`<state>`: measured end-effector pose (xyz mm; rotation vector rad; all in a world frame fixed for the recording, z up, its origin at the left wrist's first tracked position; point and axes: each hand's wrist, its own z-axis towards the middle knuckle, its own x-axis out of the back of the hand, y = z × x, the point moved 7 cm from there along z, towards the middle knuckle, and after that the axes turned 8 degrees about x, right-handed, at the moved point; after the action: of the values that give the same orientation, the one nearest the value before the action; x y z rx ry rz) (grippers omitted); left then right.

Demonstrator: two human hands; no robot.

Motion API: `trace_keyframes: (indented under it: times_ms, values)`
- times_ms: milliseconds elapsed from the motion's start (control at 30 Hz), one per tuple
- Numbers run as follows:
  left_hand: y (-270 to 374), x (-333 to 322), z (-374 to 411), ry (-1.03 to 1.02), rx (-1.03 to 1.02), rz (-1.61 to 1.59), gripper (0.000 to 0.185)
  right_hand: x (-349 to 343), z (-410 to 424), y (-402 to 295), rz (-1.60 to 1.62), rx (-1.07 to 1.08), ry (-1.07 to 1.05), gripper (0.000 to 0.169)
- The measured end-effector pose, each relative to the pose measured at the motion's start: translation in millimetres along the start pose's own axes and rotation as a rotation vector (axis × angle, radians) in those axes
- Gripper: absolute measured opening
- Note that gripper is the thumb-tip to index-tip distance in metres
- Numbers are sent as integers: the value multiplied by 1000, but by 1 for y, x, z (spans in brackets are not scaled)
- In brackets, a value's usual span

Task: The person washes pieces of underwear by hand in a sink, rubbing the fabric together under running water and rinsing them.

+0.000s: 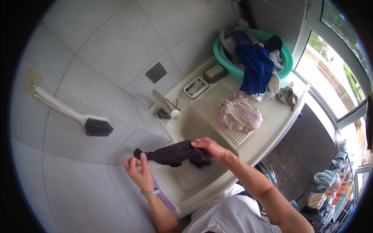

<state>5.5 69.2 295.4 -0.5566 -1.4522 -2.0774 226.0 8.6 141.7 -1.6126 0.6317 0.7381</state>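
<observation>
A dark cloth garment (pixel 177 154) is stretched above the cream laundry sink (pixel 186 182). My left hand (pixel 141 170), with a pale bangle at its wrist, pinches the garment's narrow end. My right hand (pixel 208 147) grips its other side, where part of it hangs down. A wet-looking pale pink cloth (pixel 240 113) lies bunched on the ribbed washboard (pixel 211 102) beside the basin. The faucet (pixel 167 106) stands at the back of the sink. A purple strip-like object (pixel 163 195) lies on the left rim, partly hidden by my left wrist.
A green tub (pixel 287 65) heaped with clothes stands at the counter's far end, near a soap bar (pixel 215 71) and a white soap dish (pixel 195 88). A scrub brush (pixel 72 115) hangs on the tiled wall. Below right stand a front-loading washer (pixel 269 174) and a laundry-laden rack (pixel 348 204).
</observation>
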Motion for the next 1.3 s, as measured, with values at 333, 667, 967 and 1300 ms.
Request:
trace_keyframes:
  times_ms: [333, 667, 967, 1300]
  values:
    - [-69, -63, -16, -442, 355, -470, 49, -24, 12, -38, 467, -118, 83, 28]
    - [-47, -77, -40, -1086, 464, -519, 52, 11, 38, -42, 336, -214, 265, 27]
    - [-54, -94, -35, -853, 496, -1115, 76, 59, 50, -23, -307, 5, 316, 36]
    - [-56, -82, -28, -687, 391, -1127, 83, 52, 14, 66, -691, -47, -153, 45]
